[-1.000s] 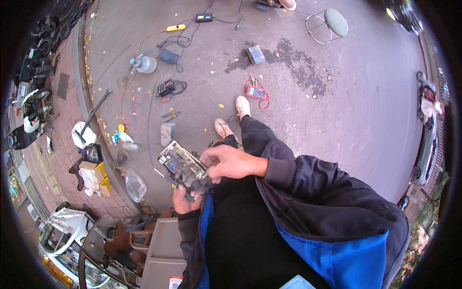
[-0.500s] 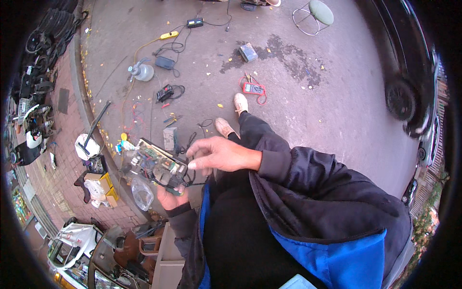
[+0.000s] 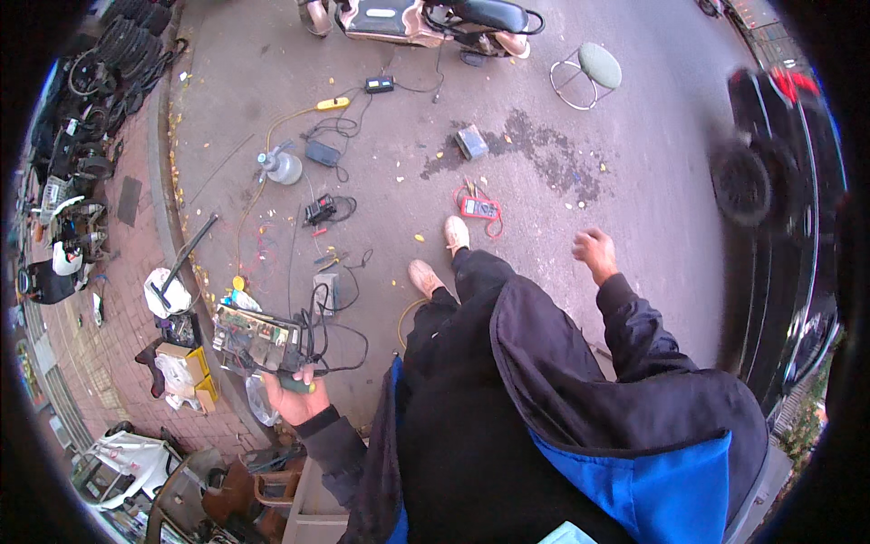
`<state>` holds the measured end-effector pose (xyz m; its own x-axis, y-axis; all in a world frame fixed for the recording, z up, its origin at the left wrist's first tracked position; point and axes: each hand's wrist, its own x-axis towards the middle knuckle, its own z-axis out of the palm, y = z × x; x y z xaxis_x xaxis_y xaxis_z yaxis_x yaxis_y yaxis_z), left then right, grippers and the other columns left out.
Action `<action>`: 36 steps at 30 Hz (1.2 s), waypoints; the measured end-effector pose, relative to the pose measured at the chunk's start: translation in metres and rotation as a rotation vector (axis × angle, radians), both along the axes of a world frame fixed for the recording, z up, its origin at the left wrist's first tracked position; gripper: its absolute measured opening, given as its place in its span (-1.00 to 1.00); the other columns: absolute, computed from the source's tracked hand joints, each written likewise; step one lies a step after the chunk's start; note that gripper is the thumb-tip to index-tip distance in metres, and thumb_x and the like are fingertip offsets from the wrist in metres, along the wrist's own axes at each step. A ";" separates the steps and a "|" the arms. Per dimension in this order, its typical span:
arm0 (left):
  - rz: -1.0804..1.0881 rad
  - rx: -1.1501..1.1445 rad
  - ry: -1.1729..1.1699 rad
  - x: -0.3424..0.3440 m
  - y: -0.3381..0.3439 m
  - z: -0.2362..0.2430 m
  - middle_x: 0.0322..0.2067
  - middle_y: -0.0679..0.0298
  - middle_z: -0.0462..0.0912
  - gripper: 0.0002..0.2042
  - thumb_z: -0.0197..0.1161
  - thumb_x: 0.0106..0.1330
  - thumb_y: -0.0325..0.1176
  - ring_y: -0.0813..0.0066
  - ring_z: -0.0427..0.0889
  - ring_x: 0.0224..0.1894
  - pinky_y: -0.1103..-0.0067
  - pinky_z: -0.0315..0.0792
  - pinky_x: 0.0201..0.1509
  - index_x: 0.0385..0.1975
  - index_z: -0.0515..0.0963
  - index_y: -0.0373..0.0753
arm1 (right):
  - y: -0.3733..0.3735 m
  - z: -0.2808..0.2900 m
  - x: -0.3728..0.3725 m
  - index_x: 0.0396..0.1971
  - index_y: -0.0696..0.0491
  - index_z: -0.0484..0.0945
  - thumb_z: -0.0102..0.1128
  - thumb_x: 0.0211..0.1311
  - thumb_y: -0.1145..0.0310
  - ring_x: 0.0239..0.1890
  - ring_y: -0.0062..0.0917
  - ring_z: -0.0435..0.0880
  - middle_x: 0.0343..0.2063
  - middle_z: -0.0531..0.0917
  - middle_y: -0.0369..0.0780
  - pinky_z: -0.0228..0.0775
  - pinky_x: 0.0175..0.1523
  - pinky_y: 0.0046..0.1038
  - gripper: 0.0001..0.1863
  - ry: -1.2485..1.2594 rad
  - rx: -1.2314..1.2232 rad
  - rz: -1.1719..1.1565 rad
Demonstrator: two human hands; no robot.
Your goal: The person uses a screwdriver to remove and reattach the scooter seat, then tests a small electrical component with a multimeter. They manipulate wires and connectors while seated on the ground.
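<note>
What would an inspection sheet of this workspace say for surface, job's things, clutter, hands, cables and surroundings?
Surface: grey pavement, with a dark patch.
Job's things: open circuit-board unit, held off the ground.
Clutter: red multimeter, round stool.
Hands: left hand holds the unit and a green-handled item; right hand is away from it, nothing seen in it.
Cables: black cables loop beside the unit.
Surroundings: dark vehicle at right, scooter ahead.

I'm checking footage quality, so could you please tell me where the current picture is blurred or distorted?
Head view: the wheel of the black car looks smeared; head view: the curb bows near the picture's edge; head view: fine detail on the circuit board looks soft.
</note>
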<state>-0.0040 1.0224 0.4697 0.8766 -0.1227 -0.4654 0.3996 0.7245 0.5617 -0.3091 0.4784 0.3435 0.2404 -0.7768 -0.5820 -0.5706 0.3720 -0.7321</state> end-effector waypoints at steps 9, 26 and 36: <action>-0.036 0.021 -0.005 0.015 -0.018 -0.007 0.06 0.33 0.68 -0.67 0.15 0.58 -0.14 0.59 0.48 -0.37 0.59 0.37 -0.44 0.22 0.52 -0.10 | -0.002 -0.084 -0.103 -0.05 0.26 0.61 0.30 0.23 0.43 -0.54 -0.34 0.76 -0.43 0.72 -0.05 0.57 -0.52 -0.34 -0.67 0.246 0.004 -0.219; -0.264 0.048 0.260 0.058 -0.219 -0.192 0.11 0.28 0.64 -0.61 0.12 0.60 -0.23 0.43 0.63 -0.04 0.51 0.45 -0.37 0.35 0.39 -0.13 | -0.052 -0.130 0.095 0.15 0.24 0.52 0.38 0.23 0.30 -0.24 -0.36 0.77 -0.16 0.73 -0.04 0.62 -0.17 -0.35 -0.46 0.285 0.000 0.341; -0.463 0.005 0.488 0.064 -0.336 -0.371 -0.19 0.37 0.65 -0.79 0.24 0.55 -0.25 0.58 0.56 -0.27 0.55 0.42 -0.41 0.03 0.55 -0.20 | -0.067 -0.217 0.188 0.15 0.21 0.55 0.42 0.25 0.25 -0.12 -0.33 0.77 -0.08 0.74 -0.03 0.61 0.01 -0.33 -0.46 0.349 -0.001 0.525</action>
<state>0.0603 0.6862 0.0991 0.4228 -0.4319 -0.7967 0.8775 0.4148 0.2408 -0.1211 0.4113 0.1261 0.3859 -0.6077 -0.6942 -0.8824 -0.0236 -0.4699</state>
